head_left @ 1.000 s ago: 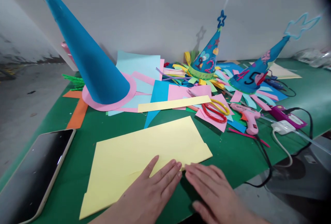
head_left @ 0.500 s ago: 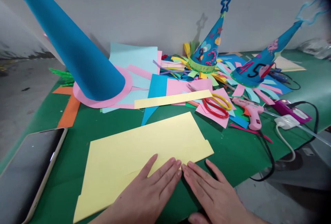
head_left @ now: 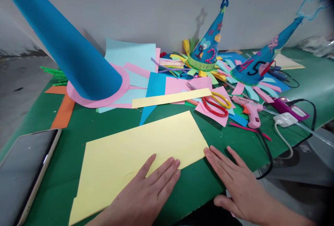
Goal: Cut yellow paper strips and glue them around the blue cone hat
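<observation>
A folded sheet of pale yellow paper (head_left: 135, 146) lies on the green table, its folded edge toward me. My left hand (head_left: 148, 184) rests flat across the paper's near edge, fingers stretched out. At the paper's right corner, my right hand (head_left: 232, 173) touches the edge with its fingertips; its fingers are extended and the thumb stands apart. Neither hand grips anything. Beyond the sheet, a narrow pale yellow strip (head_left: 169, 98) lies across blue and pink paper pieces. Red-and-yellow-handled scissors (head_left: 215, 106) lie beside the strip's right end.
A tall blue paper cone (head_left: 78, 52) with a pink brim stands at left, behind a phone (head_left: 28, 170). Two decorated cone hats (head_left: 207, 45) (head_left: 261, 64) stand at the back. A pink glue gun (head_left: 252, 109), a purple device (head_left: 294, 109) and cables lie at right.
My right hand has slid rightward along the paper's near edge to its right corner, away from my left hand. The left hand stays pressed on the sheet. The view has shifted slightly.
</observation>
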{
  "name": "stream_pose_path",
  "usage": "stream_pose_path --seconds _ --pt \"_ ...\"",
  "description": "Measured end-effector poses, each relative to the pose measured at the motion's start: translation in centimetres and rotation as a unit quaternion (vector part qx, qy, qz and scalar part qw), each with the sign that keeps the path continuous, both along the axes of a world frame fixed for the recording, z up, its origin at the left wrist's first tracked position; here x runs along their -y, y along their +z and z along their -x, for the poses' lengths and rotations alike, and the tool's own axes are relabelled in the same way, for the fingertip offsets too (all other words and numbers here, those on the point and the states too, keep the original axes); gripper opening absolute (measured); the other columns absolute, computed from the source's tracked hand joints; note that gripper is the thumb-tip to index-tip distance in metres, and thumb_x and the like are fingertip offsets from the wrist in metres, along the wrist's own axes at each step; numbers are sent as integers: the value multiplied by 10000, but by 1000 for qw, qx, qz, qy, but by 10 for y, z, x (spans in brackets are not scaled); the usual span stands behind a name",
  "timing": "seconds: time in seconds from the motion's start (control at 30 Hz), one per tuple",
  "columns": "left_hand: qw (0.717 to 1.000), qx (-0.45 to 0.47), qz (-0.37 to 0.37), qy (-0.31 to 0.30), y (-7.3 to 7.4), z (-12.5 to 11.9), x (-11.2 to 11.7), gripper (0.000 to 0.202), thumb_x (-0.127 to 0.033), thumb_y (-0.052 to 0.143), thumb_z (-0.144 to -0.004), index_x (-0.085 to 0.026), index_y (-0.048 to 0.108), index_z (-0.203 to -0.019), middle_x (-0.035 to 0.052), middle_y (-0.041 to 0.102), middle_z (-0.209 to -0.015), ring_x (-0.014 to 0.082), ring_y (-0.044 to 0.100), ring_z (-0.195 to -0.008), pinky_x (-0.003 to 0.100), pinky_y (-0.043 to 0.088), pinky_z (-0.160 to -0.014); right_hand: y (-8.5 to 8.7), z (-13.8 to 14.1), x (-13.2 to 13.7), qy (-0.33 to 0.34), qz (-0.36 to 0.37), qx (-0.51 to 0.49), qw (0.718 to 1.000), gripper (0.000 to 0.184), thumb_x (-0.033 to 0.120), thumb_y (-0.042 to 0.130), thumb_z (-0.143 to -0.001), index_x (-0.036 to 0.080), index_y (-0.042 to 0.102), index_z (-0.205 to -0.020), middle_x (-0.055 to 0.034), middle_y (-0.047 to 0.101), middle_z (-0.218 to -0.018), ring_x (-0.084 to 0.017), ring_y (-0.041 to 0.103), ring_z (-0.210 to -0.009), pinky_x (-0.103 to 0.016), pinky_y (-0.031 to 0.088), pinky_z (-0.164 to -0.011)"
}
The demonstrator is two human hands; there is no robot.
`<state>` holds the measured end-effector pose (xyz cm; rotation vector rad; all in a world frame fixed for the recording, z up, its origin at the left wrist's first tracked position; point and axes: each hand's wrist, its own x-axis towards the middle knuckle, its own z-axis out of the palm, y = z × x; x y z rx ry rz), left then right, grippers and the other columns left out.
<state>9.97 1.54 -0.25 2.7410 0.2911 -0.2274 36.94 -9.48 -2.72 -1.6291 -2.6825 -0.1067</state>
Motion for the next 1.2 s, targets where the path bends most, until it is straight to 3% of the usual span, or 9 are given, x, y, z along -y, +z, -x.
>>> stream_pose_path --seconds 0.1,0.23,0.4,0.47,0.73,1.2 --pt "999 23 6 -21 -4 0 -2 882 -435 515 -760 -164 -45 -1384 112 85 -1429 277 131 -1312 525 81 -1051 1 -12 1 -42 -10 -3 999 836 581 397 -784 41 158 -1376 -127 284 -1410 -270 191 -1308 -471 92 -1038" --pt "1000 11 -8 7 5 -2 0 896 -475 536 -747 -170 -10 -1388 103 97 -1433 263 133 -1315 504 51 -1062 10 -6 4 -107 -39 -61 992 755 523 347 -828 33 163 -1373 -126 285 -1413 -293 159 -1314 -471 165 -1020" --pt "1000 -1 23 21 8 2 4 938 -530 539 -726 -178 -30 -1384 87 42 -1443 245 89 -1326 493 -36 -1057 15 35 -1 51 -29 -62 996 663 378 440 -821 8 242 -1333 -123 364 -1371 -242 196 -1310 -396 171 -1025" --pt "999 1 45 22 7 4 5 916 -583 475 -746 -168 -33 -1384 89 27 -1446 236 66 -1329 479 -60 -1056 13 49 -4 77 -29 -51 995 659 384 450 -809 2 278 -1317 -112 375 -1363 -235 214 -1305 -384 176 -1016" --pt "998 43 40 30 12 7 5 775 -623 253 -816 -142 46 -1388 106 72 -1444 218 61 -1333 479 -207 -994 7 57 -5 82 -62 -21 994 610 349 463 -791 -10 361 -1274 -110 397 -1339 -241 272 -1277 -416 205 -970" --pt "999 26 44 19 12 27 -7 808 -601 351 -799 -154 23 -1387 112 97 -1440 254 100 -1325 528 -226 -964 6 56 -9 79 -45 -41 995 609 364 463 -798 0 359 -1274 -114 452 -1304 -226 330 -1251 -436 99 -1033"
